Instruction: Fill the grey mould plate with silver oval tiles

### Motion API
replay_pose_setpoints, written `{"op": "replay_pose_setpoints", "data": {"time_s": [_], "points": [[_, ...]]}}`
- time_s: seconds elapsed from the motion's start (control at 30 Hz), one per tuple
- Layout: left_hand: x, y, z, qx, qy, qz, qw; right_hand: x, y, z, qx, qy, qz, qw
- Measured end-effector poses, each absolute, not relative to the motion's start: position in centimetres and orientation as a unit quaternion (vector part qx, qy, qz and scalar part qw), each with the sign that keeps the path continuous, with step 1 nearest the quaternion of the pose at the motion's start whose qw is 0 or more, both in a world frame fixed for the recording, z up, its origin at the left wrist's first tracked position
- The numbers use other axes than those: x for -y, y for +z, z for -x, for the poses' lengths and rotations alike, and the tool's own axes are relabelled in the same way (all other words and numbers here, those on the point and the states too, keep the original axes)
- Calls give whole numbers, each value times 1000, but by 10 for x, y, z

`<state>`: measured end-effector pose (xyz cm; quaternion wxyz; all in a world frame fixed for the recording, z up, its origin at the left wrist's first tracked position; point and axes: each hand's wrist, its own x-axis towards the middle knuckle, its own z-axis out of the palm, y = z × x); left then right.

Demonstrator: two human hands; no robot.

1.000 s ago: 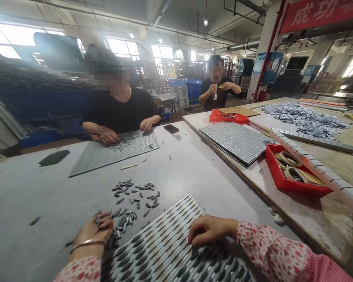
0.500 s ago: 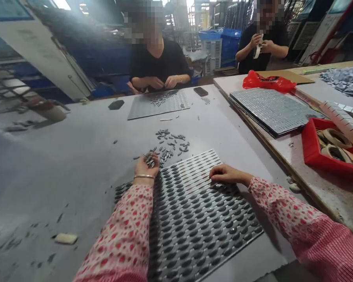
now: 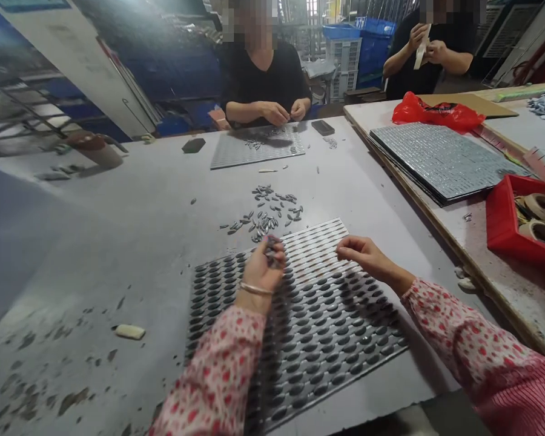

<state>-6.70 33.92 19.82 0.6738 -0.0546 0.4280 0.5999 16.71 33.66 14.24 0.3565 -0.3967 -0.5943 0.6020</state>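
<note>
Nearest, a slotted mould tray (image 3: pixel 300 327) lying flat on the grey table (image 3: pixel 118 242), turned askew so one corner points away toward the far seats; rows of oval slots running slantwise, most filled with dark pieces, the far rows pale and bare. Above its far-left part, left hand (image 3: pixel 260 270), bracelet at the wrist, fingers curled together round a small clutch of dark oval pieces (image 3: pixel 272 251). To the right, right hand (image 3: pixel 366 254) hovering just over the tray's far rows, fingertips drawn together as in a pinch; whether anything sits between them, cannot tell. Just beyond the tray's far edge, scattered loose pieces (image 3: pixel 267 215), long axes pointing every way. Left of the tray, a pale lump (image 3: pixel 129 331). Right, a red bin (image 3: pixel 511 227) with tape rolls, then stacked grey sheets (image 3: pixel 440 158) and a red bag (image 3: pixel 438 112). Farthest, two seated people in black, one over another tray (image 3: pixel 257 148). No legible writing anywhere
</note>
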Motion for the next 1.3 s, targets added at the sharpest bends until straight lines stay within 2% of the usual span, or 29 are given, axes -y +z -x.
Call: {"op": "replay_pose_setpoints", "data": {"time_s": [0.2,0.3,0.47,0.53,0.77,0.93,1.13,1.23,1.3], "points": [[-260,187,-17,-458,501,89,729,-292,153,-155,588,616,409,327],[-238,165,-33,-475,515,26,713,-275,153,-156,591,618,425,297],[-219,152,-37,-523,535,-78,659,-264,154,-157,707,476,451,266],[-215,154,-36,-526,530,-89,659,-263,155,-155,729,453,442,263],[-205,160,-32,-490,511,-16,705,-260,160,-162,715,462,441,284],[-198,157,-35,-497,488,-38,716,-250,159,-172,674,523,455,254],[-194,165,-44,-514,507,11,692,-236,146,-173,530,630,472,317],[-194,165,-43,-507,489,70,706,-257,141,-184,511,614,477,367],[-193,164,-40,-497,472,103,721,-280,138,-195,535,583,487,371]]}}
